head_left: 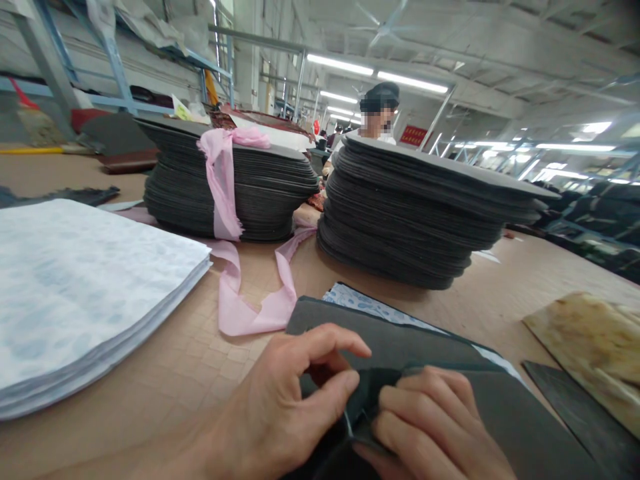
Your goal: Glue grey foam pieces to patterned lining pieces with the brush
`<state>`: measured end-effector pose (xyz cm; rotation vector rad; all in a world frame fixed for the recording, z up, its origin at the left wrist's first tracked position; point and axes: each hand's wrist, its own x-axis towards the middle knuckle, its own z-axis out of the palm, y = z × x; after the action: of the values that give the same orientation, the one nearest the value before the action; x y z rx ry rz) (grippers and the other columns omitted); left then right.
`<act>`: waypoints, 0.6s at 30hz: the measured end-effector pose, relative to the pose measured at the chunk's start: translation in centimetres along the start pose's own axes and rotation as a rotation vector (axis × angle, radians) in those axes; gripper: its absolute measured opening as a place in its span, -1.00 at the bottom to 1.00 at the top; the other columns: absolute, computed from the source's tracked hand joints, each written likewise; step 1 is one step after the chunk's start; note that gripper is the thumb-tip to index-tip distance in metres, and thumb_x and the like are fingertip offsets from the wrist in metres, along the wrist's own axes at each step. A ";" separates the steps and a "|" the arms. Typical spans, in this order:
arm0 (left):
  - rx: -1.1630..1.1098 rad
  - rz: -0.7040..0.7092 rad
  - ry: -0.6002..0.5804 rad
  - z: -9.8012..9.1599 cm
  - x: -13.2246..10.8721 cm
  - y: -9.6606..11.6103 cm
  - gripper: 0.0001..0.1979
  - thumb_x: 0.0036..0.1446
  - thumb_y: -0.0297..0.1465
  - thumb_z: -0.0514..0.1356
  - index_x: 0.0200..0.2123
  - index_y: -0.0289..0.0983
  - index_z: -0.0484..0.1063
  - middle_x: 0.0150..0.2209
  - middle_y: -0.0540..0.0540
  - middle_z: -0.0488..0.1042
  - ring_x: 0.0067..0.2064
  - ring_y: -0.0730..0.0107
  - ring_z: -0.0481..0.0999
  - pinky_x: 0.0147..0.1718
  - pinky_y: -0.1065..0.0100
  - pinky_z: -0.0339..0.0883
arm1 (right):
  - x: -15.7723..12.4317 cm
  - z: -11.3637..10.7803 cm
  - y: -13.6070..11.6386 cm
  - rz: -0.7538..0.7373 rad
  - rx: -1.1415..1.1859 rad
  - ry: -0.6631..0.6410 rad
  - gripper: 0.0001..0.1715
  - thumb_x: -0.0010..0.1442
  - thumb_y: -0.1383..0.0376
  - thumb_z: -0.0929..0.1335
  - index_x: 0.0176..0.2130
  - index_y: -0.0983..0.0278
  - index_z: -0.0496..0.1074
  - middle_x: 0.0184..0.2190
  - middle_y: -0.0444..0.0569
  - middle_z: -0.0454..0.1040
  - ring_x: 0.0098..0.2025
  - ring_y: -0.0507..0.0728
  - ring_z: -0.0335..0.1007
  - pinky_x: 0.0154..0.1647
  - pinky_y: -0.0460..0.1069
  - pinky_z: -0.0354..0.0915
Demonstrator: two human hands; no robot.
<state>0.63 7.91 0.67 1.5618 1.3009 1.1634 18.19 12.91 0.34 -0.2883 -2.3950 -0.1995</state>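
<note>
Head view: the grey panel [525,413] is spread on the table [200,363], one edge seemingly clamped by the right hand [430,420]. By the left hand [290,400], thumb and forefinger are held apart. Room toward the white sheets [90,287] is partly crossed by a pink strip [250,320].

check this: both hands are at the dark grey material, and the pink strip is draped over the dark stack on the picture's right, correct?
No: in the head view the pink strip is draped over the dark stack on the picture's left, not the right stack. The left hand and right hand are at the dark grey material.
</note>
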 end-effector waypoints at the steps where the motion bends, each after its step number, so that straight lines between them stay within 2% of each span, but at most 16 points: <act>1: 0.031 0.018 0.004 0.1 0.0 -0.1 -0.82 0.10 -0.41 0.10 -0.22 -0.12 0.42 -0.50 0.12 0.44 -0.45 0.55 0.39 -0.46 0.54 0.22 | -0.1 0.4 0.0 0.019 0.025 0.008 -0.77 0.20 0.25 0.30 -0.46 0.26 0.40 -0.58 -0.17 0.46 -0.53 -0.02 0.36 -0.42 -0.05 0.18; 3: 0.071 0.040 0.009 0.2 -0.1 -0.2 -0.81 0.10 -0.43 0.09 -0.22 -0.12 0.42 -0.49 0.12 0.44 -0.44 0.55 0.39 -0.42 0.54 0.22 | -0.3 1.4 -0.1 0.060 0.066 0.062 -0.65 0.26 0.20 0.23 -0.49 0.28 0.38 -0.65 -0.17 0.38 -0.57 -0.02 0.29 -0.47 -0.04 0.11; 5: 0.053 0.016 0.000 0.3 0.0 -0.3 -0.81 0.09 -0.45 0.09 -0.22 -0.14 0.41 -0.51 0.13 0.42 -0.47 0.57 0.37 -0.46 0.55 0.21 | -0.5 2.0 -0.2 0.042 0.079 0.092 -0.64 0.28 0.25 0.20 -0.49 0.28 0.39 -0.70 -0.20 0.33 -0.60 -0.03 0.24 -0.49 -0.04 0.05; 9: -0.077 -0.125 -0.026 0.2 0.5 -0.4 -0.83 0.04 -0.47 0.09 -0.25 -0.22 0.38 -0.57 0.14 0.33 -0.53 0.60 0.28 -0.56 0.56 0.13 | -0.5 1.8 0.0 -0.103 0.089 -0.017 -0.80 0.14 0.44 0.30 -0.50 0.28 0.39 -0.73 -0.23 0.31 -0.63 -0.04 0.18 -0.51 -0.05 0.03; 12: -0.113 -0.173 -0.008 0.1 0.8 -0.3 -0.84 0.04 -0.47 0.09 -0.26 -0.24 0.37 -0.59 0.14 0.29 -0.56 0.60 0.23 -0.58 0.55 0.10 | -0.4 1.5 0.1 -0.115 0.137 -0.047 -0.84 0.07 0.50 0.33 -0.49 0.30 0.40 -0.67 -0.20 0.37 -0.57 -0.03 0.21 -0.50 -0.06 0.06; 14: -0.078 -0.142 -0.004 0.0 0.8 -0.3 -0.85 0.05 -0.45 0.08 -0.28 -0.24 0.39 -0.58 0.13 0.31 -0.55 0.59 0.25 -0.58 0.54 0.10 | -0.5 1.8 -0.2 -0.049 0.196 0.005 -0.80 0.16 0.44 0.29 -0.48 0.29 0.40 -0.61 -0.17 0.41 -0.54 -0.02 0.24 -0.50 -0.07 0.08; 16: -0.016 -0.082 -0.016 0.0 0.6 -0.2 -0.86 0.06 -0.45 0.08 -0.31 -0.24 0.41 -0.56 0.11 0.35 -0.53 0.58 0.30 -0.55 0.53 0.13 | -0.9 2.4 -0.6 0.064 0.279 0.071 -0.68 0.26 0.31 0.21 -0.48 0.27 0.39 -0.61 -0.16 0.39 -0.53 -0.03 0.25 -0.50 -0.08 0.08; 18: 0.032 -0.038 -0.035 0.0 0.5 -0.1 -0.87 0.06 -0.45 0.07 -0.34 -0.24 0.42 -0.55 0.10 0.36 -0.50 0.57 0.32 -0.52 0.53 0.16 | -1.2 2.8 -0.9 0.148 0.350 0.072 -0.58 0.29 0.15 0.16 -0.47 0.25 0.39 -0.61 -0.18 0.37 -0.53 -0.04 0.26 -0.49 -0.08 0.09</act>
<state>0.61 8.37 0.64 1.5671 1.3264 1.0915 17.05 12.54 -2.59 -0.2863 -2.2752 0.2716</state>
